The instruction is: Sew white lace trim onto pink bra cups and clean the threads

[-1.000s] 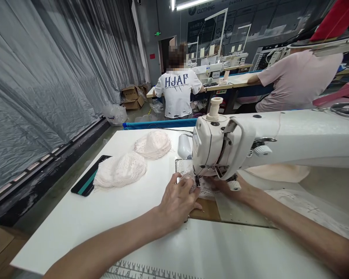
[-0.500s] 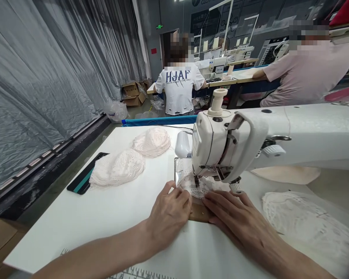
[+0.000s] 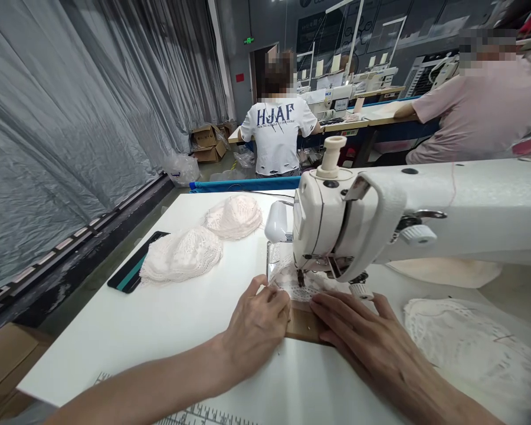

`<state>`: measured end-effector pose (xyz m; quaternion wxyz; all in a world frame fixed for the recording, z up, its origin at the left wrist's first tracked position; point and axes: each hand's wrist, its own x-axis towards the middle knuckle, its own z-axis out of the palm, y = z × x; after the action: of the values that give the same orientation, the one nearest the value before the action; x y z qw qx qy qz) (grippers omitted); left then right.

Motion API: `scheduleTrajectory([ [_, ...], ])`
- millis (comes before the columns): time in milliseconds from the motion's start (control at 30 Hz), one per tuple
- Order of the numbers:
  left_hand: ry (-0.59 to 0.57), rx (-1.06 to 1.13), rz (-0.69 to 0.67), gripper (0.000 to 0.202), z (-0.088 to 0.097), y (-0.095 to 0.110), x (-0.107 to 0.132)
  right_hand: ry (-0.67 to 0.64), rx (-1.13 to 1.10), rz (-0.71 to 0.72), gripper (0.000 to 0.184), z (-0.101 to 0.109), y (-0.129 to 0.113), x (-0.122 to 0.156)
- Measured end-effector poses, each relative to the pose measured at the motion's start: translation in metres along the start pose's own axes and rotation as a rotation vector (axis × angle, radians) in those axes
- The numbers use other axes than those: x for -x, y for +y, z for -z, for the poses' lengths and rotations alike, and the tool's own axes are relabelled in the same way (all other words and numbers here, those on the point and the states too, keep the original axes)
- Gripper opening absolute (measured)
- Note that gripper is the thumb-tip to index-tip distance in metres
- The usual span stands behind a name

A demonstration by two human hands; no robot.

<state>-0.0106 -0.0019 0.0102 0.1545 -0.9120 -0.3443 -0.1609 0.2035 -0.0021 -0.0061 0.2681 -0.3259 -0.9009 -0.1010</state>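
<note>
A white sewing machine [image 3: 380, 212] stands on the white table [image 3: 168, 324]. Under its needle lies a small piece of white lace [image 3: 303, 288], with a brown pad [image 3: 301, 323] just in front of it. My left hand [image 3: 254, 327] rests on the table at the left edge of the lace, fingers curled and pressing it down. Just right of the needle, my right hand [image 3: 358, 330] lies flat with its fingers stretched out, its fingertips on the lace and the brown pad.
Two pale lace cups [image 3: 181, 257] [image 3: 233, 216] lie on the table's left half, one on a dark ruler [image 3: 135, 270]. More lace [image 3: 469, 342] lies at the right. Two people work at benches behind. Plastic sheeting hangs along the left.
My right hand came out from under the machine head and now lies flat in front of the needle. My left hand slid slightly back toward me.
</note>
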Motion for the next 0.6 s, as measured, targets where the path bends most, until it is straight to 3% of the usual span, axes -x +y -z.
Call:
scheduleTrajectory([
  [200,0.018,0.013,0.036,0.017,-0.006,-0.013,-0.001,-0.004,0.037,-0.047,0.031,-0.005,0.002,0.005],
  [433,0.051,-0.045,0.034,0.022,-0.023,-0.045,-0.013,-0.007,0.073,-0.052,0.029,-0.004,0.001,0.005],
  [600,-0.025,-0.134,-0.049,0.028,-0.025,-0.063,-0.025,0.021,0.034,-0.039,0.025,-0.001,-0.002,0.002],
])
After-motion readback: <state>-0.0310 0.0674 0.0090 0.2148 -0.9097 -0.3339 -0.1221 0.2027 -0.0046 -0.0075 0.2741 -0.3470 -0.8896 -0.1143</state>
